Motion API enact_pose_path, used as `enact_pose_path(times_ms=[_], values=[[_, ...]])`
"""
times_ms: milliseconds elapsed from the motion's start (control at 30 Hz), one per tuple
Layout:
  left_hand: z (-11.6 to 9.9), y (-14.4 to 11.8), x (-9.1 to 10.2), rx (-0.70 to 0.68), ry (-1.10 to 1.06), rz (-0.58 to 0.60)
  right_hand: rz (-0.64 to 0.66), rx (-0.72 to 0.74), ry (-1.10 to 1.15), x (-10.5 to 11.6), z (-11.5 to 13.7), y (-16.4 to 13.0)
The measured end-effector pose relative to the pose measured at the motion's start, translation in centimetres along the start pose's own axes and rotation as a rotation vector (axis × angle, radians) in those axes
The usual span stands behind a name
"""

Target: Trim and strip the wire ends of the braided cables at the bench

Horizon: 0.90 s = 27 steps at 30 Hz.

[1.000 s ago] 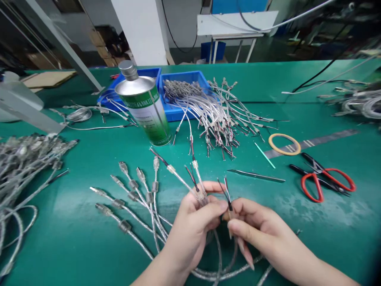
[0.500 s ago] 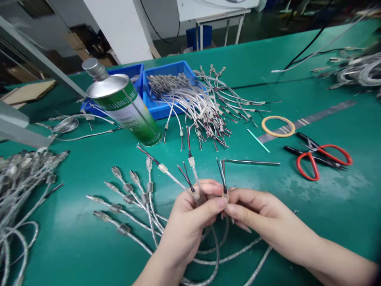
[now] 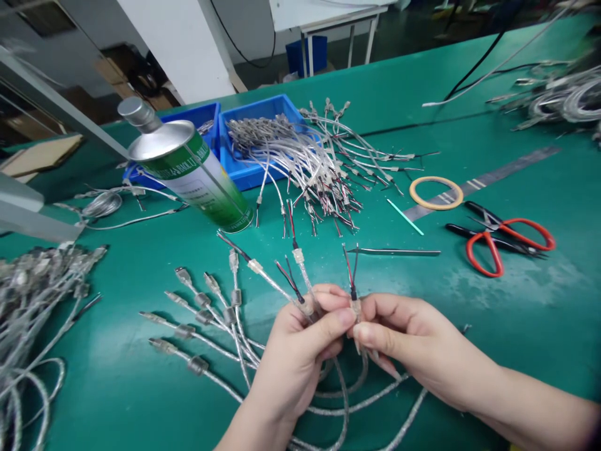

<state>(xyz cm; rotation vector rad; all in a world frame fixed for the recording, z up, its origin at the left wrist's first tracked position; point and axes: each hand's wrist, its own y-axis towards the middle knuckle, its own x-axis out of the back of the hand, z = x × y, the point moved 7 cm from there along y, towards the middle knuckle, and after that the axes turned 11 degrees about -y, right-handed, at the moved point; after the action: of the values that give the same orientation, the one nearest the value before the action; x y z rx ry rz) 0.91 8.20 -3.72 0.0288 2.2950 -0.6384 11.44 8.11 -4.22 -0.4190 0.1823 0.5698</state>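
My left hand [image 3: 307, 344] is closed around several clear-jacketed USB cables [image 3: 305, 275], whose stripped ends with red, black and white wires stand up past the fingers. Between my two thumbs and fingertips is one more cable end [image 3: 355, 305], upright, with a black collar and thin bare-tipped wires. My right hand [image 3: 404, 338] pinches this cable end from the right, just under the collar. USB plugs [image 3: 197, 362] with ferrite lumps on their cables fan out on the green table left of my left hand. Cable loops run below both hands.
A green-and-silver metal can [image 3: 188, 169] stands before blue trays [image 3: 256, 181] heaped with short cables. To the right lie tweezers [image 3: 399, 252], red-handled cutters [image 3: 498, 241], a tape ring [image 3: 436, 193], a steel ruler [image 3: 511, 170] and a green stick [image 3: 404, 217]. Cable piles [image 3: 42, 300] edge the left side.
The wires of the cable end between my hands have turned, so red and black now show apart. My right fingers have shifted slightly lower on it. The view has moved a little.
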Motion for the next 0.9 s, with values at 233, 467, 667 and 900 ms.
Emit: enact_pose_path(times_ms=[233,467,667,900], values=[[-0.03,-0.18,-0.23,0.002,-0.001,0.029,0.007,0.033,-0.033,0.14,0.68,0.07],[0.11,-0.32,0.03,0.014,0.032,-0.002,0.033,0.032,-0.015,-0.03,0.63,0.1],[0.11,-0.45,0.19,0.011,0.06,-0.024,0.003,0.016,-0.055,0.05,0.63,-0.18],[0.36,-0.71,0.19,0.031,0.018,-0.018,0.003,0.024,-0.099,-0.07,0.77,-0.27]])
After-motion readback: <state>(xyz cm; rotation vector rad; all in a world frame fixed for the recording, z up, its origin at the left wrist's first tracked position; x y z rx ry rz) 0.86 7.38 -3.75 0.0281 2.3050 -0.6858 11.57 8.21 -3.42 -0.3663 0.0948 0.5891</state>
